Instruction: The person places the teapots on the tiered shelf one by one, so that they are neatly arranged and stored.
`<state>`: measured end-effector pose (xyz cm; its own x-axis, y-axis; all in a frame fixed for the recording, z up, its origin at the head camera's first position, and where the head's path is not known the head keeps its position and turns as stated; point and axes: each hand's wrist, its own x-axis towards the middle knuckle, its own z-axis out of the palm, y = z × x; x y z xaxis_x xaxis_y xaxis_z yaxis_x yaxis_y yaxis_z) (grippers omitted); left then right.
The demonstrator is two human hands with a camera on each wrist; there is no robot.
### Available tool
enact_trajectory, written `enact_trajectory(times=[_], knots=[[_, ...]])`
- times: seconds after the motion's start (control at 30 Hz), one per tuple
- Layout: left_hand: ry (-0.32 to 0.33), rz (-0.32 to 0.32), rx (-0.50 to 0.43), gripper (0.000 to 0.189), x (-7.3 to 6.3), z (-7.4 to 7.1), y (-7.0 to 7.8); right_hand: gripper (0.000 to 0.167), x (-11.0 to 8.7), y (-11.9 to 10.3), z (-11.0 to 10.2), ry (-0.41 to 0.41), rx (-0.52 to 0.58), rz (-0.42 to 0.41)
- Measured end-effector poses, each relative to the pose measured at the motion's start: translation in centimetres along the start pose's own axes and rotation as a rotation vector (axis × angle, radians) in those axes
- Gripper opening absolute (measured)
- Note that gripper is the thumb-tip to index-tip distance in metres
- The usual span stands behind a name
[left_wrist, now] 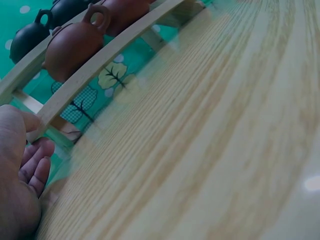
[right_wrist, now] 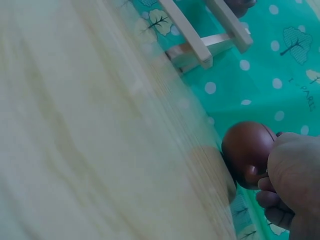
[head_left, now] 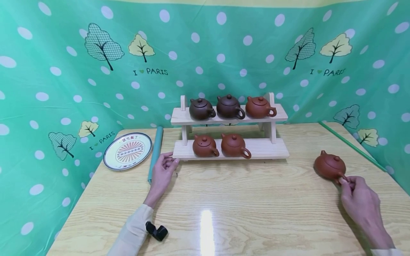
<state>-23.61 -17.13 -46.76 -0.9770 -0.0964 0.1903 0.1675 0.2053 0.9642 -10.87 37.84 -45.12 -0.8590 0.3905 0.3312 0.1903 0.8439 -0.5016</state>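
A two-tier wooden stand (head_left: 278,148) bears several small clay teapots. On the upper shelf are two dark brown teapots (head_left: 200,109) and a reddish-brown teapot (head_left: 257,107); two more reddish-brown teapots (head_left: 233,145) sit on the lower shelf. My left hand (head_left: 162,172) pinches the lower shelf's left end, thumb above and fingers beneath in the left wrist view. At the right, my right hand (head_left: 362,199) grips the handle of another reddish-brown teapot (head_left: 330,166). Whether that teapot touches the table cannot be told. Its handle is partly hidden by the fingers.
A patterned plate (head_left: 128,151) lies at the table's back left, beside a teal rod (head_left: 156,154). Along the right edge runs a thin green stick (head_left: 352,145). Green dotted cloth (head_left: 221,46) encloses the back and sides. A black device (head_left: 157,231) is by the left sleeve.
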Motion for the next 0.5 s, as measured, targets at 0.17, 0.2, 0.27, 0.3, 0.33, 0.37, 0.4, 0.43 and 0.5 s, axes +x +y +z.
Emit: enact_trajectory(times=[0.17,0.2,0.27,0.3,0.33,0.37,0.4,0.43,0.5], knots=[[0.000,-0.006,0.001,0.039,0.0,0.0,0.0,0.027,0.0,-0.3,0.1,-0.013,0.003,-0.003],[-0.001,-0.008,0.003,0.039,0.0,0.0,0.0,0.027,0.0,-0.4,0.1,-0.014,0.005,-0.006],[-0.004,-0.012,0.008,0.039,-0.1,0.0,0.0,0.027,0.0,-0.6,0.1,-0.015,0.008,-0.010],[-0.005,-0.014,0.010,0.040,-0.1,0.0,0.0,0.027,0.0,-0.6,0.0,-0.013,0.011,-0.014],[-0.007,-0.015,0.011,0.040,-0.1,0.0,0.0,0.026,-0.1,-0.8,0.0,-0.011,0.012,-0.021],[-0.008,-0.017,0.012,0.040,-0.1,0.0,0.0,0.026,-0.2,-0.9,0.0,-0.009,0.013,-0.029],[-0.008,-0.018,0.013,0.039,-0.1,0.0,0.0,0.025,-0.2,-1.0,0.0,-0.004,0.015,-0.037],[-0.008,-0.018,0.013,0.039,0.0,0.0,0.0,0.024,-0.2,-1.1,0.0,0.003,0.016,-0.049],[-0.006,-0.018,0.013,0.039,0.0,-0.1,-0.1,0.023,-0.2,-1.4,-0.1,0.018,0.024,-0.072]])
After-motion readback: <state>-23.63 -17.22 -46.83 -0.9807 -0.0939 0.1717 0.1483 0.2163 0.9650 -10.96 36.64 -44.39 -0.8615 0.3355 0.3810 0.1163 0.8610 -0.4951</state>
